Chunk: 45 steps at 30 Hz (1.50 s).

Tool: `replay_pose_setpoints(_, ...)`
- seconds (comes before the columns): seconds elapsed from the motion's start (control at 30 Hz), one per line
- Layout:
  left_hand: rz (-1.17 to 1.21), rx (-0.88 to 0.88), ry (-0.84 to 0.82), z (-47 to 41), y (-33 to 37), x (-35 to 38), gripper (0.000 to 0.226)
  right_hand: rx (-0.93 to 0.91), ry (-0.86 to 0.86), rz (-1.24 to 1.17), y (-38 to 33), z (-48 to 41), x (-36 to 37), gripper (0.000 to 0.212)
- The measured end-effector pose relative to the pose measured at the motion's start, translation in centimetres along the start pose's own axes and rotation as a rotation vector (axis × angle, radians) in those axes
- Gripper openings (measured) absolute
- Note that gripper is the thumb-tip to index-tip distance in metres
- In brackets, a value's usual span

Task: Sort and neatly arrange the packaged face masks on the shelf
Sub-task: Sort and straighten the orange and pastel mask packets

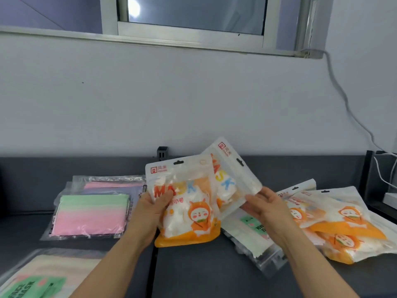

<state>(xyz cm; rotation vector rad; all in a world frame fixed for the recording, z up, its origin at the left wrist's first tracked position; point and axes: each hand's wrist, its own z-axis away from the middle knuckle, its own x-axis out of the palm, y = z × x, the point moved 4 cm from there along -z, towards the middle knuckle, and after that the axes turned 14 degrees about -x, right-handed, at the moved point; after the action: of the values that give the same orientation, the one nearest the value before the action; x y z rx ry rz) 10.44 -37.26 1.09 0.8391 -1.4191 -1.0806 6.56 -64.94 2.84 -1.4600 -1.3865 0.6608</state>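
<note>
Dark shelf (214, 276): left hand (150, 209) fingers (165, 196) pinch front pack (191, 216); right hand (268, 208) fingers (253, 200) grip tilted pack (233, 168).

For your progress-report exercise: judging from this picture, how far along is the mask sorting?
Done, apparently: pastel packs stacked at the left. In hand: left hand grips the front orange pack, right hand the tilted orange pack behind it. Left: the loose orange pile and green-label pack at the right look unsorted.
</note>
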Motion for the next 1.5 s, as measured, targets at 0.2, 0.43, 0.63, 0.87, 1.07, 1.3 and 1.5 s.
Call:
replay_pose_setpoints(0.2, -0.212, -0.043, -0.086, 0.8, -0.8, 1.6, 0.043, -0.087, -0.102, 0.129, -1.5, -0.7, 1.2, 0.03)
replay_pose_setpoints(0.43, -0.296, 0.095, 0.168, 1.2, -1.3, 2.8, 0.03, 0.004, -0.069, 0.066, 1.2, 1.0, 2.3, 0.041)
replay_pose_setpoints(0.63, -0.375, 0.138, 0.121, 1.9, -2.7, 3.7, 0.11, 0.048, -0.144, 0.13, 3.9, 4.0, 2.6, 0.095)
replay_pose_setpoints(0.87, -0.335, 0.062, 0.062, 1.7, -2.7, 4.3, 0.129, -0.066, -0.163, 0.409, 2.4, 4.0, 1.6, 0.075)
replay_pose_setpoints(1.07, -0.126, 0.008, 0.022, -1.2, -1.1, 7.2, 0.136, -0.164, 0.066, 0.82, -2.0, 0.8, -7.0, 0.056)
replay_pose_setpoints(1.3, -0.262, -0.208, -0.006, -5.5, -5.7, 12.4, 0.102, 0.175, 0.22, 0.962, -1.1, -1.2, -15.3, 0.066)
replay_pose_setpoints(1.5, -0.277, -0.13, 0.002, -6.2, -7.9, 14.5, 0.082, 0.126, 0.214, 0.867, 0.9, -2.9, -14.6, 0.054)
